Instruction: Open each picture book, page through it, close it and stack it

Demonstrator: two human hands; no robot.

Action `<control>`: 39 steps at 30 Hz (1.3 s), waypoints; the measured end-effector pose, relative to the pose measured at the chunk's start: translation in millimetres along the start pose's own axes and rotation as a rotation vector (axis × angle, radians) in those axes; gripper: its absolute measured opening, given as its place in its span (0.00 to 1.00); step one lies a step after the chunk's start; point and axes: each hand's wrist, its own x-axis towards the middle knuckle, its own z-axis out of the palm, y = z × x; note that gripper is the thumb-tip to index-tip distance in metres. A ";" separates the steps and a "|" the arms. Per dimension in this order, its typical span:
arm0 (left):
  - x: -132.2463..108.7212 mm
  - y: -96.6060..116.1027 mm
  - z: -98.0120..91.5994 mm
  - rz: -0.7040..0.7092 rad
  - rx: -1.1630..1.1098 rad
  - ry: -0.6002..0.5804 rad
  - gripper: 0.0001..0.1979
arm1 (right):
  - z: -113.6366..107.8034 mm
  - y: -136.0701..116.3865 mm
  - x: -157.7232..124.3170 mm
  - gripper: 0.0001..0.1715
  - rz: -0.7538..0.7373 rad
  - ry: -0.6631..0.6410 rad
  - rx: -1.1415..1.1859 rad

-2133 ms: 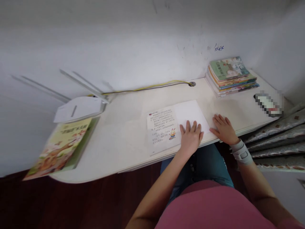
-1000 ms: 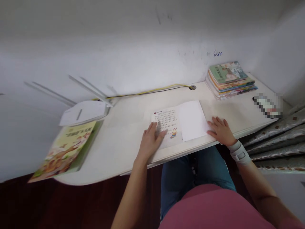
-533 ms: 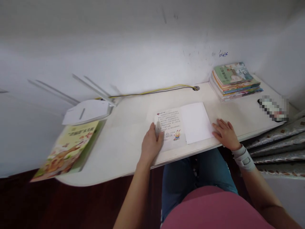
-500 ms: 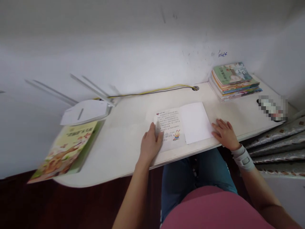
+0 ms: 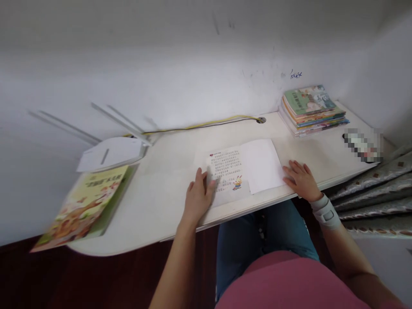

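An open booklet (image 5: 227, 165) lies on the white desk (image 5: 161, 189) in front of me. Its left page has printed text and a cartoon rabbit; the right page (image 5: 262, 165) looks blank. My left hand (image 5: 198, 193) is at the left edge of the booklet, fingers apart, thumb at the page's lower left side. At the right edge rests my right hand (image 5: 301, 178), fingers spread on the desk and fingertips close to the blank page. A pale wristband (image 5: 326, 212) circles my right wrist. Neither hand grasps anything.
A stack of picture books (image 5: 312, 111) sits at the back right, near a pixelated phone-like object (image 5: 362, 146). On the left are a white router (image 5: 111, 152) with antennas and books (image 5: 86, 206) overhanging the desk. A yellow cable (image 5: 206, 125) runs along the wall. Patterned fabric (image 5: 376, 193) hangs at right.
My left hand has shifted slightly left, its fingers lifting a little off the page edge. The right hand stays by the booklet. The whole view has moved slightly.
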 end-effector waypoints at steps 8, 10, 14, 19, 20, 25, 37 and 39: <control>-4.1 3.8 0.4 -0.017 0.080 -0.050 0.37 | 0.7 1.5 -0.1 0.24 -0.010 -0.001 -0.006; -3.6 2.0 1.0 -0.041 0.065 -0.005 0.37 | 0.5 1.1 0.2 0.24 -0.011 0.000 -0.009; -3.6 -2.6 2.5 -0.032 0.097 0.066 0.30 | -1.7 0.3 0.7 0.24 -0.012 -0.005 -0.012; -4.3 -4.9 3.4 0.007 0.130 0.053 0.29 | -3.2 1.4 -0.9 0.26 -0.025 -0.017 -0.013; -4.2 -4.9 3.4 0.020 0.136 0.050 0.29 | -3.3 1.6 -1.4 0.28 -0.032 -0.024 -0.018; -4.3 -5.6 3.9 0.033 0.139 0.045 0.30 | -5.8 1.4 -2.5 0.32 -0.079 -0.073 -0.072; -6.9 -2.9 -0.2 -0.025 0.098 0.055 0.31 | -8.0 -1.2 -1.4 0.27 -0.035 -0.126 -0.049; -7.6 -3.1 -1.0 -0.034 0.090 0.054 0.30 | -6.7 -0.5 -1.6 0.27 -0.033 -0.120 -0.040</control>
